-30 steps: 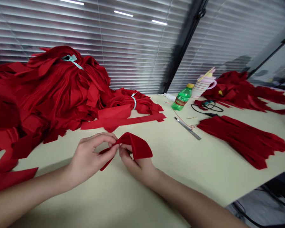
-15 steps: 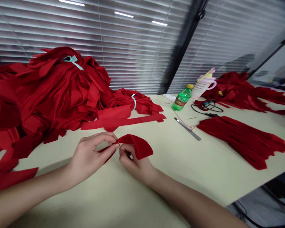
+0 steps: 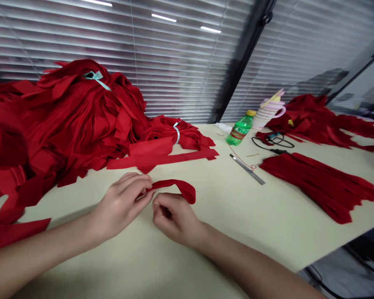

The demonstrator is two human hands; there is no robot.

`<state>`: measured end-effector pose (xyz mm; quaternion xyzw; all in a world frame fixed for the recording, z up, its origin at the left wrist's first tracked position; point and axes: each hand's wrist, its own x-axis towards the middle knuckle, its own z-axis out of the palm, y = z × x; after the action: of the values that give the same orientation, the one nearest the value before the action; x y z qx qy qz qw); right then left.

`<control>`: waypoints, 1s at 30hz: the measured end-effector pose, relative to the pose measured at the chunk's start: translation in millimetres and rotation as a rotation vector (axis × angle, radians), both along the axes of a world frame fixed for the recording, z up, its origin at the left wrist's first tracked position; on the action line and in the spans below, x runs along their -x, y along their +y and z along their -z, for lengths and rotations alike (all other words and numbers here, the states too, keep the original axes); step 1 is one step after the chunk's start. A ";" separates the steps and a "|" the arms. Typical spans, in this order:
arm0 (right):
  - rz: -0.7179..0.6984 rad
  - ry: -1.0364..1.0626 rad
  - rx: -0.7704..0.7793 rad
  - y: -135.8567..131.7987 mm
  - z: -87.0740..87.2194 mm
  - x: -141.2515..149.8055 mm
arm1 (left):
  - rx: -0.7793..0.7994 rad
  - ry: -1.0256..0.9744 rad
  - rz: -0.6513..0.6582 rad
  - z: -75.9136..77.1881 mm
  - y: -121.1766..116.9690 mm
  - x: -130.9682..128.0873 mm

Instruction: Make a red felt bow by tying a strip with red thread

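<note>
A red fabric strip is bent into a loop just above the cream table, near its front middle. My left hand has its fingers pinched on the strip's left end. My right hand is curled closed right beside it, under the loop, gripping the same strip. The two hands almost touch. What lies between the fingertips is hidden.
A big heap of red fabric strips fills the left and back. A flat stack of red pieces lies right. A metal ruler, green bottle, stacked cups, black cable and more red fabric sit behind.
The red loop has been lowered and flattened, showing its edge instead of its broad face. My right hand has turned over and closed more; my left hand stayed at the strip's end.
</note>
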<state>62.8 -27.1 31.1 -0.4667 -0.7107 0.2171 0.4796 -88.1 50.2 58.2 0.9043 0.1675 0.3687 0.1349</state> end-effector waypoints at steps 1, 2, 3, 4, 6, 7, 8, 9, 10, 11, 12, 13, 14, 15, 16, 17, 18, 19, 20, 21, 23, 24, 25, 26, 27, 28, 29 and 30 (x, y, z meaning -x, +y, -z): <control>0.000 -0.003 -0.004 0.3 0.7 -0.2 | 0.008 0.007 0.000 -0.6 -0.4 0.2; 0.000 -0.006 -0.006 0.4 1.3 -0.4 | 0.018 0.010 -0.002 -1.0 -0.7 0.4; 0.001 -0.008 -0.008 0.5 1.7 -0.4 | 0.032 0.010 -0.007 -1.4 -1.0 0.5; 0.006 -0.009 -0.008 0.5 2.1 -0.5 | 0.051 0.008 -0.016 -1.6 -1.2 0.6; 0.030 -0.006 -0.007 0.8 2.9 -0.6 | 0.103 -0.002 -0.044 -1.8 -1.4 0.3; 0.046 -0.003 -0.006 1.2 3.4 -0.9 | 0.138 -0.011 -0.063 -1.9 -1.3 -0.2; 0.065 0.000 -0.007 1.8 3.9 -1.3 | 0.182 -0.020 -0.081 -2.3 -1.1 -0.9; 0.084 0.001 -0.011 2.6 4.5 -2.0 | 0.232 -0.033 -0.098 -2.9 -0.8 -1.8; 0.105 0.001 -0.016 3.6 5.2 -2.9 | 0.290 -0.048 -0.110 -3.9 -0.5 -2.9; 0.125 0.000 -0.024 4.7 5.9 -3.9 | 0.353 -0.063 -0.115 -5.2 -0.1 -4.1; 0.144 -0.003 -0.031 5.8 6.6 -5.0 | 0.421 -0.076 -0.112 -7.0 0.2 -5.4; 0.160 -0.006 -0.038 6.8 7.0 -6.0 | 0.492 -0.086 -0.102 -9.0 0.4 -6.5; 0.171 -0.009 -0.042 7.6 7.1 -6.9 | 0.563 -0.091 -0.086 -11.2 0.6 -7.4; 0.178 -0.011 -0.043 8.0 6.6 -7.7 | 0.635 -0.092 -0.066 -13.1 0.7 -8.1; 0.183 -0.010 -0.043 8.1 5.7 -8.2 | 0.704 -0.089 -0.044 -14.8 0.9 -8.5; 0.186 -0.008 -0.041 7.9 4.2 -8.7 | 0.770 -0.086 -0.022 -16.0 1.2 -8.6; 0.189 -0.004 -0.038 7.4 2.1 -9.0 | 0.831 -0.084 0.000 -16.7 1.5 -8.6; 0.193 -0.001 -0.034 6.6 -0.2 -9.4 | 0.889 -0.082 0.019 -16.8 2.0 -8.5; 0.195 0.003 -0.030 5.9 -2.6 -9.8 | 0.940 -0.080 0.037 -16.5 2.5 -8.3; 0.197 0.007 -0.028 5.1 -4.8 -10.1 | 0.986 -0.079 0.050 -15.9 3.0 -8.3; 0.193 0.010 -0.027 4.1 -7.9 -10.8 | 1.056 -0.083 0.066 -14.5 3.8 -8.8; 0.188 0.010 -0.028 3.8 -8.5 -10.9 | 1.083 -0.083 0.071 -13.9 4.0 -9.2; 0.182 0.010 -0.030 3.8 -8.7 -11.0 | 1.108 -0.080 0.077 -13.4 4.1 -9.7; 0.176 0.010 -0.032 3.9 -8.5 -10.9 | 1.130 -0.072 0.086 -13.0 4.0 -10.1; 0.170 0.008 -0.035 4.1 -8.0 -10.8 | 1.151 -0.058 0.098 -12.9 4.0 -10.4; 0.166 0.008 -0.039 4.4 -7.4 -10.7 | 1.168 -0.038 0.114 -12.9 3.9 -10.5; 0.165 0.009 -0.045 4.7 -6.8 -10.8 | 1.180 -0.015 0.131 -13.0 3.9 -10.5; 0.162 0.010 -0.050 5.0 -6.2 -11.1 | 1.186 0.011 0.149 -13.4 3.8 -10.3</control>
<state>73.9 -22.2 37.3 -0.5094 -0.6734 0.1620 0.5106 -77.8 54.0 71.6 0.6859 0.2817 0.1970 0.6414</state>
